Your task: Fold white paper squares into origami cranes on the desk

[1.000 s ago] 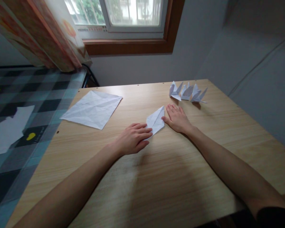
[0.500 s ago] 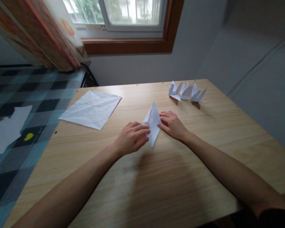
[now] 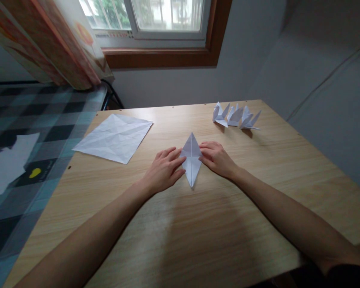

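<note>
A white paper folded into a long diamond [image 3: 192, 159] lies flat on the wooden table [image 3: 216, 224], its points aimed away from me and toward me. My left hand [image 3: 163, 170] rests on the table with fingers stretched out, their tips on the diamond's left edge. My right hand [image 3: 216, 157] lies flat on the other side, fingertips on the right edge. Neither hand grips the paper.
A creased white square sheet [image 3: 114, 137] lies at the table's back left. Several folded paper cranes [image 3: 235, 116] stand at the back right. A bed with a checked cover [image 3: 24, 136] and white papers [image 3: 6, 162] adjoins the table's left side. A window and curtain are behind.
The folded diamond has been turned from lying slanted to pointing straight away from me. Both hands have shifted with it and now sit on either side.
</note>
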Tool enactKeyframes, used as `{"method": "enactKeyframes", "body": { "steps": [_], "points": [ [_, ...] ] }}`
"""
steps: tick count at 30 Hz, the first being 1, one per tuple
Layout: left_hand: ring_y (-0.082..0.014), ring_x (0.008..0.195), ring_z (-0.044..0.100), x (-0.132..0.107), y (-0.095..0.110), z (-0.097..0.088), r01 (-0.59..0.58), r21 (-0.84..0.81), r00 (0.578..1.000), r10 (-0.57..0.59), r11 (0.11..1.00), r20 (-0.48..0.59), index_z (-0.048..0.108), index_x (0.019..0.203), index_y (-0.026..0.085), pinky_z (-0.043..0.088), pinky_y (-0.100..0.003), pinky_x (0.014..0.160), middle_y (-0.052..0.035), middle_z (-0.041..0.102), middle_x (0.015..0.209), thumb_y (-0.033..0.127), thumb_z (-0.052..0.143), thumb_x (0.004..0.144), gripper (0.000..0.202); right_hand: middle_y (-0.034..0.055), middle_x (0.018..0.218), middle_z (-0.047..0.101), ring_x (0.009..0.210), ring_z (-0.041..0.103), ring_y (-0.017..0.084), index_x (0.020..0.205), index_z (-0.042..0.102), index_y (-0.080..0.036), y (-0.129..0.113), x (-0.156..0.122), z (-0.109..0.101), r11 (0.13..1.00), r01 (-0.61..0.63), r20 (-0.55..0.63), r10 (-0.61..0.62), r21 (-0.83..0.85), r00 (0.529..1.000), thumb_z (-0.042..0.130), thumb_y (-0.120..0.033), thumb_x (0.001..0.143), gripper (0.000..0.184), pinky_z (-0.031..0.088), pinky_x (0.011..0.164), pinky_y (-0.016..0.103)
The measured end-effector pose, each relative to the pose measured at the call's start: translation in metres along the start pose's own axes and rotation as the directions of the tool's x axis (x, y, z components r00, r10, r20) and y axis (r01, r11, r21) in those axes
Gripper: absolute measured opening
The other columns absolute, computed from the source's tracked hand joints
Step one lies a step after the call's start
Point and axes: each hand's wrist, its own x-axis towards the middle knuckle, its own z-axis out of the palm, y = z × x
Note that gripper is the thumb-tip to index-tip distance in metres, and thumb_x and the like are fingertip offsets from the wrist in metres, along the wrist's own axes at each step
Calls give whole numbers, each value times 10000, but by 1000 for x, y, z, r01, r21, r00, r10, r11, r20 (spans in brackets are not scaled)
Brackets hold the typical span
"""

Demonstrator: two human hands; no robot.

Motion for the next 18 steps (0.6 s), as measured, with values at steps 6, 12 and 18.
{"method": "enactKeyframes", "body": {
  "steps": [6,12,18],
  "points": [
    [-265,1194,601,0,-1,-2,-24,-57,992,17,998,-124,718,959,223,447,-470,1003,-39,736,1145,305,569,937,171,54,1172,736,1219,584,254,1043,762,-264,2,0,-1,999,18,48,-19,29,999,501,-220,936,285,403,1053,478],
    [-229,1040,671,0,3,-4,-39,-58,984,28,998,-175,679,905,194,465,-407,940,-44,762,943,265,556,922,143,60,1280,696,1222,586,276,1135,736,-229,-5,-3,-8,991,134,148,-130,-17,981,529,-232,866,340,340,1087,504],
    [-237,1076,655,-1,4,-6,-135,38,980,139,990,-145,730,984,219,450,-408,934,-24,759,1081,293,533,958,212,146,1416,586,1324,520,296,1317,620,-139,-19,-5,-8,988,122,215,-99,-94,971,488,-480,962,510,340,1121,487]
  ]
}}
